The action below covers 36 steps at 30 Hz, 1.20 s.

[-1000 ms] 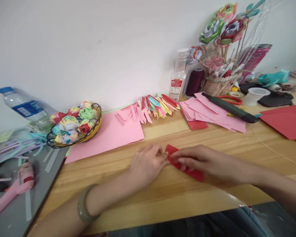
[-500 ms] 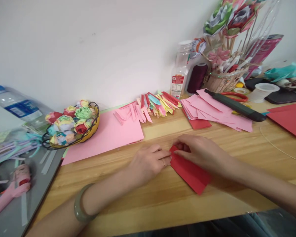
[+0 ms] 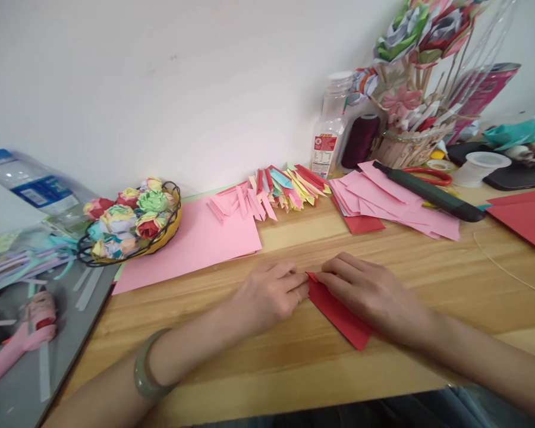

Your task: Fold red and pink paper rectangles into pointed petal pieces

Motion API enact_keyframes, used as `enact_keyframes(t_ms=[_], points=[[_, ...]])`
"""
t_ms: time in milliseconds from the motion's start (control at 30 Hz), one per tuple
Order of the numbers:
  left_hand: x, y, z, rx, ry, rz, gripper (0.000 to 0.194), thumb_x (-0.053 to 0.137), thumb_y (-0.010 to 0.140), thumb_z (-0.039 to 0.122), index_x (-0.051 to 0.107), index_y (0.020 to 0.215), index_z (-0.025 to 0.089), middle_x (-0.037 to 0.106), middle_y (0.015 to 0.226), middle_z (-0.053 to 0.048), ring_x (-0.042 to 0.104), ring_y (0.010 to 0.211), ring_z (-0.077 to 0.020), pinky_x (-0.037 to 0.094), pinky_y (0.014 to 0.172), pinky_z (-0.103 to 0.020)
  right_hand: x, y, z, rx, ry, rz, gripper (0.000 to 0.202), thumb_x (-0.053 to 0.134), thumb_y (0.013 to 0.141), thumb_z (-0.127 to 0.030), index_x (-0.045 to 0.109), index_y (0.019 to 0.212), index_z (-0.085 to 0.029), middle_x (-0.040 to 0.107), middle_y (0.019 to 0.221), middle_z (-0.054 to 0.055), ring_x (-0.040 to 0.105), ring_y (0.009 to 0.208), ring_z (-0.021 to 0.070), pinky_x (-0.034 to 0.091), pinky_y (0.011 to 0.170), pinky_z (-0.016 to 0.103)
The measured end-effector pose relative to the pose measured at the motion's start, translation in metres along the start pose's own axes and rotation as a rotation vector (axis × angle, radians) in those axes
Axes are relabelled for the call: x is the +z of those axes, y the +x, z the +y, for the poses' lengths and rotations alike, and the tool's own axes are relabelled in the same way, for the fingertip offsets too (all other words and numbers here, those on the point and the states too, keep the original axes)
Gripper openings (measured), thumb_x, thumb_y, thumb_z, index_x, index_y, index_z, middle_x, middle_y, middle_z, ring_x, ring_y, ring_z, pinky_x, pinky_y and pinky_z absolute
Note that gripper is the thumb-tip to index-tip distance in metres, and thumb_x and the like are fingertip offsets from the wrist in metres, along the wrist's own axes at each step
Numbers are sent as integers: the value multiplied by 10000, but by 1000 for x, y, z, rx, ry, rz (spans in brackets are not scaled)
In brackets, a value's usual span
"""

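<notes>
A strip of red paper lies slanted on the wooden table in front of me, its far end turned over into a small fold. My left hand, with a ring on one finger and a bangle at the wrist, holds the paper's far left edge with bent fingers pressed together. Across the right side of the same paper lies my right hand, closed over its edge and pressing the folded end. The right thumb is mostly hidden.
Behind my hands are folded paper pieces, pink sheets and pink slips under a dark green cutter. A basket of paper flowers stands left, near a pink glue gun. A clear bottle stands by the wall.
My right hand has gone from pinching the red paper's far end to lying lower over it. The far corner is now folded over. My left hand stays at the edge.
</notes>
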<state>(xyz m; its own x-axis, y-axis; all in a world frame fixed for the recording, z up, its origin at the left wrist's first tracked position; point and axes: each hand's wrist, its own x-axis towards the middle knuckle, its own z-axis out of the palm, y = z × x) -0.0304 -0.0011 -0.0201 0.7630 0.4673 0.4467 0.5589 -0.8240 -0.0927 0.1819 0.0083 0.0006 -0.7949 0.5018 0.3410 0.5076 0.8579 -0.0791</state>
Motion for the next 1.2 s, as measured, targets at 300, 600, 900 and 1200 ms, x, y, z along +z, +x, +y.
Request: enact_keyframes(t_ms=[300,600,900,1200], points=[[0,1,-3,32,-21,5,207,442,933,191,642,893,155,644,1041,-19,538,987,-170,485,802,-288,0,-2,3,-2,54,-16,260,355,916,-120,607,973,-88,578,863,106,520,794,203,489,671,335],[3,-1,-6,80,32,27,180,476,913,163,655,921,157,674,1032,4,542,1043,-189,481,835,-292,-2,1,0,-33,28,-6,278,336,914,-104,609,951,-75,572,828,114,503,773,208,479,663,341],[2,-1,-5,67,37,-28,164,491,905,166,650,942,151,676,1033,-20,554,1051,-181,487,847,-290,0,0,3,15,98,-25,286,334,929,-131,616,965,-96,568,852,106,510,789,195,480,664,336],[-1,0,-5,72,60,18,199,468,911,154,667,898,157,686,1006,1,566,1006,-187,487,843,-297,-4,-1,2,-81,-8,-44,319,303,923,-101,616,971,-64,583,812,120,514,782,214,487,655,350]])
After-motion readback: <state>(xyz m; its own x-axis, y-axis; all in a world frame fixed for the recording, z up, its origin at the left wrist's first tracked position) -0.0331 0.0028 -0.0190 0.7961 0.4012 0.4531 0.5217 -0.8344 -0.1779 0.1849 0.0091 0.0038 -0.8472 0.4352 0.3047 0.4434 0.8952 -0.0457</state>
